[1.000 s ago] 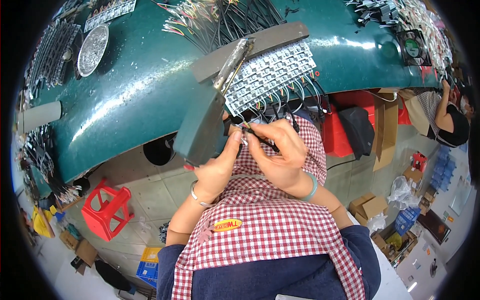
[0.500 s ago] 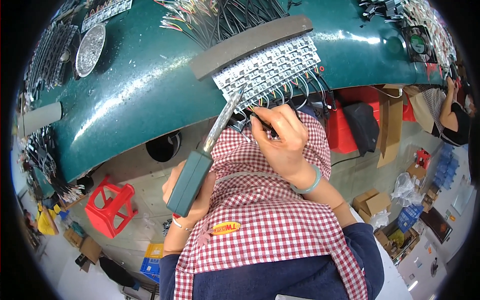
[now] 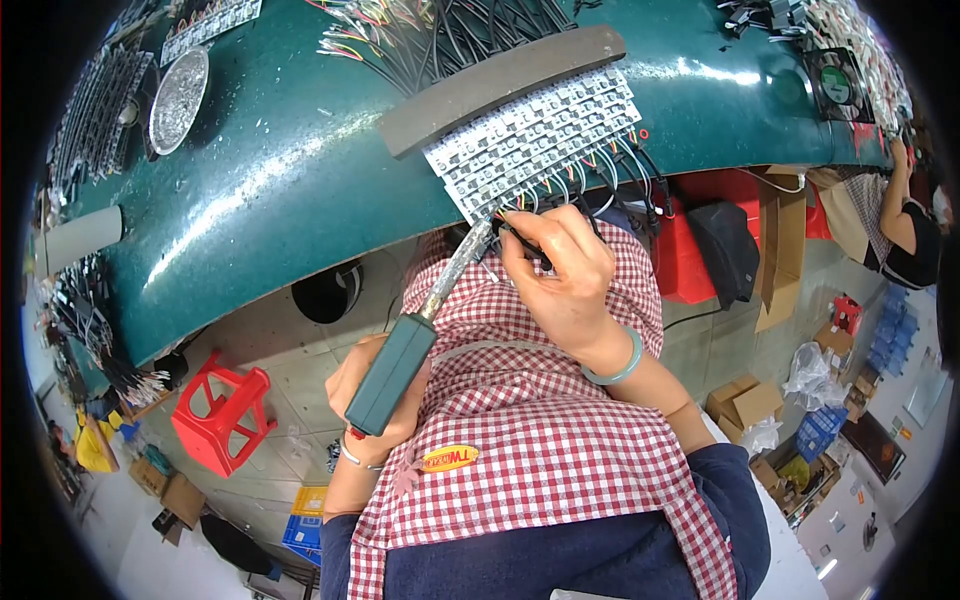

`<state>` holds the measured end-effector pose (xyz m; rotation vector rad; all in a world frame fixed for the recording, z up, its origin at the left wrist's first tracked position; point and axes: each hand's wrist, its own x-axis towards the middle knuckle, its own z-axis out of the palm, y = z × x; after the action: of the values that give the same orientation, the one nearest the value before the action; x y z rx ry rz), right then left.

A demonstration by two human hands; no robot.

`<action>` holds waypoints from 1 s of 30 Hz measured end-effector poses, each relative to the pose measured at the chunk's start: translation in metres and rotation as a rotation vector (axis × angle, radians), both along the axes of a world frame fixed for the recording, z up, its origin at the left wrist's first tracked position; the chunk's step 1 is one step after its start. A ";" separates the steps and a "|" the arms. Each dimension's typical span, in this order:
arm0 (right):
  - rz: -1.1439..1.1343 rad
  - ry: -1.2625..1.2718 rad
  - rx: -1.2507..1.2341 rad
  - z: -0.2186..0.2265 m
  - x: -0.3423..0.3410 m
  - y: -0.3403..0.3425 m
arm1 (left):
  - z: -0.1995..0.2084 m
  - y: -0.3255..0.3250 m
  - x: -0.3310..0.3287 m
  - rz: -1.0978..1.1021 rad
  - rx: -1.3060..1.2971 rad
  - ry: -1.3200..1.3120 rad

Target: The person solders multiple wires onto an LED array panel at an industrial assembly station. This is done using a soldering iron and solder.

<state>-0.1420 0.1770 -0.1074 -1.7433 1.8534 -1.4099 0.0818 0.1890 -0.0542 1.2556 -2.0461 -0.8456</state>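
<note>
A soldering iron [image 3: 390,378] with a boxy green handle is gripped in my left hand [image 3: 345,378]. Its tip meets the lower left corner of a white circuit board panel [image 3: 535,135], close to my right fingertips. Thumb and forefinger of my right hand [image 3: 568,268] pinch a black cable [image 3: 530,253] whose thin coloured wires reach the board's near edge. Whether the tip touches a wire is too small to tell. Several other cables [image 3: 612,172] hang from that edge, farther right. A dark curved bar [image 3: 505,88] lies along the panel's far side.
The green worktable [image 3: 260,200] carries a bundle of black cables [image 3: 480,40] behind the bar, a round metal dish [image 3: 180,100] at left and a small fan [image 3: 838,85] at right. A red stool [image 3: 222,412] stands below left. Another person [image 3: 900,225] works at far right.
The soldering iron's tip has come off the board's face, down and slightly right, to the wires at its near edge. My right hand stays nearly still.
</note>
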 end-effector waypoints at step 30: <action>-0.014 -0.009 0.007 -0.003 0.003 0.001 | 0.002 0.002 0.006 0.012 -0.052 -0.042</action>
<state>-0.1392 0.1777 -0.1104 -1.7211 1.8667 -1.4130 0.0883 0.1910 -0.0527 1.2669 -2.0779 -0.7618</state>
